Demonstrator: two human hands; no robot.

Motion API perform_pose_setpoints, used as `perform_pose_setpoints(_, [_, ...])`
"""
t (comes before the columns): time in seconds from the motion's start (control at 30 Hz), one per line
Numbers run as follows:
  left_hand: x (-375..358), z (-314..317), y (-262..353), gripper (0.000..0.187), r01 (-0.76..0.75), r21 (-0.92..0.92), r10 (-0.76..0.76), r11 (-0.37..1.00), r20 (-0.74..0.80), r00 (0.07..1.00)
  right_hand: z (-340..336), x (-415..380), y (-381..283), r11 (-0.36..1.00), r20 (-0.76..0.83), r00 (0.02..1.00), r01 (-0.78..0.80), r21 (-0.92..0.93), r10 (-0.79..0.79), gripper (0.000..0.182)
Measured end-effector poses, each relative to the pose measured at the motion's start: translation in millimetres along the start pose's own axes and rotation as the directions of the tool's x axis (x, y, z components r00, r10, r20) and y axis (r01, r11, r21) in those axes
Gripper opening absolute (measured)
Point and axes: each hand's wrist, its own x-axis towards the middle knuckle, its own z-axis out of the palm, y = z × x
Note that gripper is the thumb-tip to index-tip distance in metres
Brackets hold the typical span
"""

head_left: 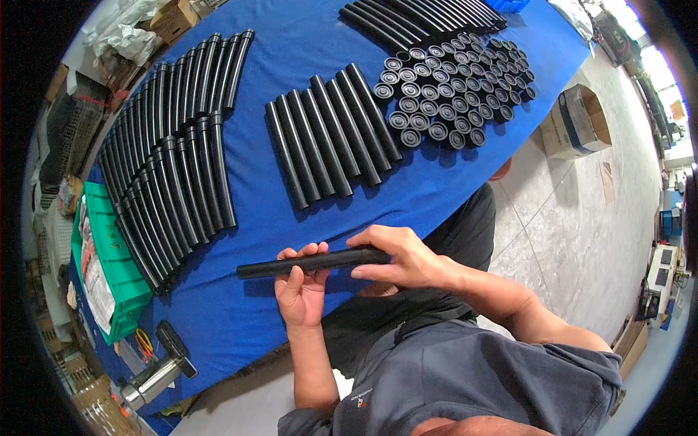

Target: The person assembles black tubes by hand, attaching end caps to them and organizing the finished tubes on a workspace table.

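Note:
A straight black tube (331,261) lies level across both hands above the front of the blue-covered table. My left hand (300,291) is closed around its middle, thumb in front and fingertips showing behind. Around the tube's right end, my right hand (407,260) is closed with thumb and fingers on either side; that end is partly hidden in the grip. Just beyond the hands, several similar black tubes (327,134) lie side by side. Farther right stand many round black caps (443,94), their ringed faces up.
Overlapping rows of black tubes with collared ends (182,174) cover the table's left side; more tubes (422,18) lie at the back. A green bin (131,291) stands at the left edge, near a metal-and-black tool (163,367). An open cardboard box (574,123) sits on the floor.

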Motion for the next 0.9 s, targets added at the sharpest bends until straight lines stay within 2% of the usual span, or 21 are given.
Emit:
perform_pose_setpoints(0.1, [1.1, 3.3, -0.4, 0.029, 0.005, 0.006, -0.005, 1.000, -0.017, 1.000, 1.1, 0.0, 10.6, 1.000, -0.003, 1.000, 0.014, -0.028, -0.014, 0.040])
perform_pose_setpoints(0.13, [1.2, 4.0, -0.4, 0.029, 0.011, 0.001, -0.011, 1.000, -0.027, 1.000, 4.3, -1.8, 10.9, 0.991, -0.047, 0.990, 0.128, -0.041, -0.130, 0.039])
perform_pose_setpoints(0.23, [0.7, 0.7, 0.7, 0.029, 0.020, -0.030, -0.020, 0.999, -0.005, 1.000, 10.3, -3.1, 5.4, 0.972, -0.037, 0.979, 0.192, -0.134, -0.198, 0.039])
perform_pose_setpoints(0.27, [0.8, 0.3, -0.1, 0.029, 0.015, -0.023, -0.015, 1.000, -0.001, 1.000, 8.4, -1.2, 3.8, 0.984, -0.071, 0.982, 0.168, -0.067, -0.172, 0.039])
perform_pose_setpoints(0.37, [0.0, 0.9, -0.5, 0.029, -0.003, 0.002, 0.003, 1.000, -0.007, 1.000, -3.7, 2.1, 0.3, 0.976, 0.070, 0.979, -0.199, 0.091, 0.193, 0.037])
perform_pose_setpoints(0.4, [0.5, 2.8, -1.1, 0.029, -0.009, 0.011, 0.009, 1.000, -0.018, 1.000, -5.9, 3.4, -0.6, 0.973, 0.092, 0.971, -0.227, 0.050, 0.222, 0.036])
perform_pose_setpoints(0.43, [0.9, 4.3, -1.3, 0.030, -0.015, 0.018, 0.015, 1.000, -0.029, 0.999, -2.9, 2.5, 3.0, 0.996, 0.024, 0.996, -0.082, 0.020, 0.082, 0.036])
perform_pose_setpoints(0.5, [1.4, 5.6, 0.7, 0.030, 0.015, 0.003, -0.015, 1.000, -0.039, 0.999, 7.2, 1.8, 8.0, 0.977, -0.094, 0.973, 0.203, -0.070, -0.209, 0.036])
perform_pose_setpoints(0.53, [1.2, 5.2, 1.3, 0.031, 0.030, -0.007, -0.030, 1.000, -0.045, 0.999, 10.6, -0.7, 8.4, 0.960, -0.093, 0.960, 0.253, -0.119, -0.265, 0.035])
perform_pose_setpoints(0.63, [0.1, 1.4, 0.9, 0.031, 0.020, 0.000, -0.020, 1.000, -0.023, 1.000, 4.2, 0.2, -0.1, 0.994, -0.045, 0.994, 0.099, -0.045, -0.101, 0.036])
perform_pose_setpoints(0.67, [-0.3, 1.5, 0.8, 0.031, 0.016, 0.013, -0.015, 1.000, -0.024, 1.000, 1.1, 1.2, -1.5, 0.997, -0.003, 0.998, -0.059, 0.051, 0.059, 0.034])
perform_pose_setpoints(0.7, [-0.3, 2.4, 0.0, 0.031, 0.011, 0.027, -0.011, 1.000, -0.025, 1.000, -3.9, 5.4, -11.1, 0.828, 0.162, 0.900, -0.436, 0.352, 0.404, 0.034])
perform_pose_setpoints(0.77, [0.6, 3.5, -0.8, 0.030, 0.005, 0.037, -0.004, 0.999, -0.023, 1.000, -2.1, 5.5, -4.6, 0.749, 0.200, 0.864, -0.500, 0.434, 0.461, 0.034])
perform_pose_setpoints(0.8, [0.8, 3.5, -1.1, 0.030, 0.004, 0.033, -0.003, 0.999, -0.023, 1.000, -0.2, 4.3, -1.0, 0.901, 0.074, 0.952, -0.305, 0.310, 0.297, 0.034])
perform_pose_setpoints(0.83, [0.7, 3.4, -1.2, 0.030, 0.001, 0.029, -0.001, 1.000, -0.024, 1.000, 2.2, 2.2, 2.4, 0.984, -0.022, 0.995, -0.094, 0.152, 0.098, 0.034])
perform_pose_setpoints(0.87, [0.2, 3.1, -0.6, 0.029, 0.003, 0.015, -0.003, 1.000, -0.028, 1.000, 3.7, 1.0, 4.1, 0.993, -0.082, 0.990, 0.116, -0.026, -0.118, 0.034])
perform_pose_setpoints(0.9, [-0.7, 3.0, 0.1, 0.029, 0.005, 0.000, -0.005, 1.000, -0.032, 0.999, 4.4, 0.5, 5.1, 0.992, -0.077, 0.989, 0.124, -0.026, -0.126, 0.035])
